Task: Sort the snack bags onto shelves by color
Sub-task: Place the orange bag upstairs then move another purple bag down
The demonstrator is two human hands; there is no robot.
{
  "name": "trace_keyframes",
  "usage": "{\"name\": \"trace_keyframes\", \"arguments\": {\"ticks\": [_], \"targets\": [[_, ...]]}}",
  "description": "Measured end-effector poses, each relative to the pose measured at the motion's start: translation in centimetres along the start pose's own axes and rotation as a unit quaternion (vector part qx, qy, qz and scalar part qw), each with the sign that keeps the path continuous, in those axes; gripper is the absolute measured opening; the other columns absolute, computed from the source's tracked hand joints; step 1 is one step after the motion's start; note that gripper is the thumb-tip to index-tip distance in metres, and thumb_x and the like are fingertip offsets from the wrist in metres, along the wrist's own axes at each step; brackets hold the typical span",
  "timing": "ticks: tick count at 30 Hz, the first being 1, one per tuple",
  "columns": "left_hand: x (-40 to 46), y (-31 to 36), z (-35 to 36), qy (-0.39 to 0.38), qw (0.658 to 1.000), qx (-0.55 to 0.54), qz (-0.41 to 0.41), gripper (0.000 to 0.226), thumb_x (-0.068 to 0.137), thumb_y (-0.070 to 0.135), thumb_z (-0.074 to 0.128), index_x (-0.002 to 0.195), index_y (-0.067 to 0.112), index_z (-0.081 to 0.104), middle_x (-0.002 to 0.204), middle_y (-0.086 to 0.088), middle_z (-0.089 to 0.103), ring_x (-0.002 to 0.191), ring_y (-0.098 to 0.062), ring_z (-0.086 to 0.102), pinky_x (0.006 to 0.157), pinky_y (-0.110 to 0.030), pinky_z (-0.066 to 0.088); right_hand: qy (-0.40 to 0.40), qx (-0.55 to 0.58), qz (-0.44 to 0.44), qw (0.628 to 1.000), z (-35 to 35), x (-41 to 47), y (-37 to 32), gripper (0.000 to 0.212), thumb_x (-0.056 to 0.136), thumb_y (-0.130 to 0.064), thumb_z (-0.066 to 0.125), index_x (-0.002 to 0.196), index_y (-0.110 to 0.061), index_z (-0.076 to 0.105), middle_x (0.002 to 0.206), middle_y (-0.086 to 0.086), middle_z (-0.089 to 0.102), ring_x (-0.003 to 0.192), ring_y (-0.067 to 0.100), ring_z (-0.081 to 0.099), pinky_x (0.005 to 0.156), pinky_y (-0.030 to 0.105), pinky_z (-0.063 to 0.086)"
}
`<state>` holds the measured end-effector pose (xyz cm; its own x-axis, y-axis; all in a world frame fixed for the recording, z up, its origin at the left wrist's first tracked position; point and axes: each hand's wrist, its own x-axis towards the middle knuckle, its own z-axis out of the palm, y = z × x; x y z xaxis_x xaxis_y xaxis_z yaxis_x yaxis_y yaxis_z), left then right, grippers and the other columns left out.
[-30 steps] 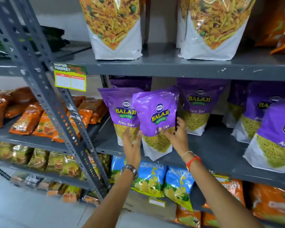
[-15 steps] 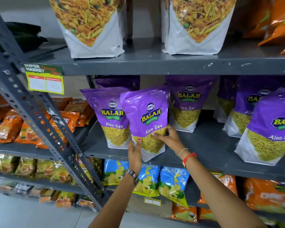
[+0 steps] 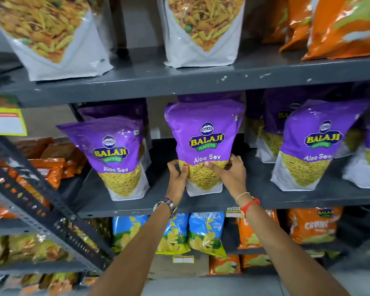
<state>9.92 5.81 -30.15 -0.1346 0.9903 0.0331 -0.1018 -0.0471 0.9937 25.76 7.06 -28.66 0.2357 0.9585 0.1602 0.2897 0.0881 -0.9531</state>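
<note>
A purple Aloo Sev bag (image 3: 204,133) stands upright on the grey middle shelf (image 3: 265,198). My left hand (image 3: 177,178) grips its lower left edge and my right hand (image 3: 230,173) grips its lower right front. Another purple bag (image 3: 115,154) stands apart to its left, and a third purple bag (image 3: 314,144) stands to its right. More purple bags sit behind them in shadow.
White-bottomed mix bags (image 3: 56,35) and orange bags (image 3: 342,26) fill the top shelf. Blue chip bags (image 3: 205,231) and orange bags (image 3: 310,225) stand on the shelf below. A slotted diagonal brace (image 3: 41,199) crosses the left rack of orange and yellow-green packs.
The purple bag has shifted right, away from its left neighbour, and now stands alone with a gap between them. Both hands have closed on its lower part. The camera has moved closer.
</note>
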Motion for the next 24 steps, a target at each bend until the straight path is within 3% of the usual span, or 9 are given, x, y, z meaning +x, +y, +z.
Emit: {"name": "trace_keyframes", "arguments": {"ticks": [3,8,13,16,18,21,23,24], "targets": [[0.2,-0.5,1.3,-0.009,0.999,-0.01,-0.029,0.018,0.094,0.014,0.042,0.091,0.029,0.032,0.099,0.005,0.048,0.096,-0.014,0.052,0.097,-0.06,0.039,0.006,-0.018,0.008,1.0,-0.9,0.2,0.8,0.048,0.06,-0.042,0.088,0.094,-0.014,0.071,0.098,0.01,0.059,0.082,0.015,0.057,0.077,0.028,0.043],[0.5,-2.0,2.8,-0.03,0.998,-0.018,-0.046,0.019,0.094,0.014,0.042,0.092,0.03,0.033,0.103,0.007,0.049,0.097,-0.012,0.053,0.101,-0.065,0.038,0.024,-0.019,0.012,0.999,-1.9,0.0,2.5,0.051,0.059,-0.044,0.087,0.096,-0.012,0.071,0.1,0.013,0.058,0.087,0.021,0.06,0.078,0.032,0.048],[0.7,-2.0,2.8,-0.04,0.998,-0.034,-0.019,0.02,0.095,0.01,0.04,0.104,0.027,0.035,0.11,0.005,0.051,0.099,-0.008,0.055,0.101,-0.056,0.041,-0.009,0.0,0.017,1.0,-2.3,0.0,3.3,0.058,0.061,-0.041,0.087,0.107,-0.014,0.065,0.108,0.006,0.051,0.096,0.017,0.058,0.083,0.029,0.046],[0.5,-2.0,2.7,-0.022,0.999,-0.04,-0.002,0.02,0.094,0.012,0.041,0.11,0.023,0.036,0.11,0.007,0.053,0.096,-0.004,0.057,0.095,-0.049,0.043,-0.026,0.0,0.016,1.0,-2.7,-0.2,4.6,0.08,0.055,-0.05,0.087,0.124,-0.029,0.055,0.121,0.003,0.052,0.109,0.017,0.056,0.092,0.033,0.048],[0.2,-2.0,2.7,-0.014,0.999,-0.034,-0.007,0.021,0.094,0.016,0.042,0.112,0.025,0.036,0.111,0.006,0.053,0.097,-0.004,0.057,0.09,-0.043,0.047,-0.041,0.019,0.023,0.999,-2.8,-0.5,5.2,0.081,0.047,-0.057,0.086,0.12,-0.04,0.054,0.124,0.005,0.057,0.111,0.019,0.061,0.092,0.039,0.054],[0.0,-2.0,2.8,-0.009,0.999,-0.027,-0.015,0.024,0.095,0.018,0.041,0.116,0.025,0.033,0.103,0.008,0.057,0.088,0.003,0.06,0.081,-0.035,0.051,-0.05,0.022,0.024,0.998,-2.8,-0.9,5.5,0.063,0.052,-0.04,0.089,0.105,-0.045,0.055,0.116,0.008,0.066,0.102,0.013,0.065,0.081,0.029,0.056],[0.0,-1.8,2.9,-0.011,1.0,-0.025,-0.013,0.026,0.095,0.017,0.04,0.119,0.023,0.032,0.099,0.009,0.058,0.083,0.005,0.062,0.081,-0.036,0.051,-0.051,0.018,0.023,0.998,-2.6,-0.8,5.5,0.061,0.058,-0.028,0.09,0.108,-0.037,0.056,0.116,0.009,0.067,0.104,0.014,0.065,0.079,0.022,0.055],[0.1,-1.7,3.0,-0.013,0.999,-0.027,-0.011,0.028,0.096,0.016,0.039,0.122,0.021,0.031,0.1,0.008,0.057,0.081,0.005,0.063,0.084,-0.039,0.05,-0.051,0.023,0.023,0.998,-2.5,-0.6,5.6,0.063,0.059,-0.027,0.09,0.112,-0.031,0.056,0.116,0.009,0.067,0.106,0.018,0.065,0.081,0.025,0.056]]}}
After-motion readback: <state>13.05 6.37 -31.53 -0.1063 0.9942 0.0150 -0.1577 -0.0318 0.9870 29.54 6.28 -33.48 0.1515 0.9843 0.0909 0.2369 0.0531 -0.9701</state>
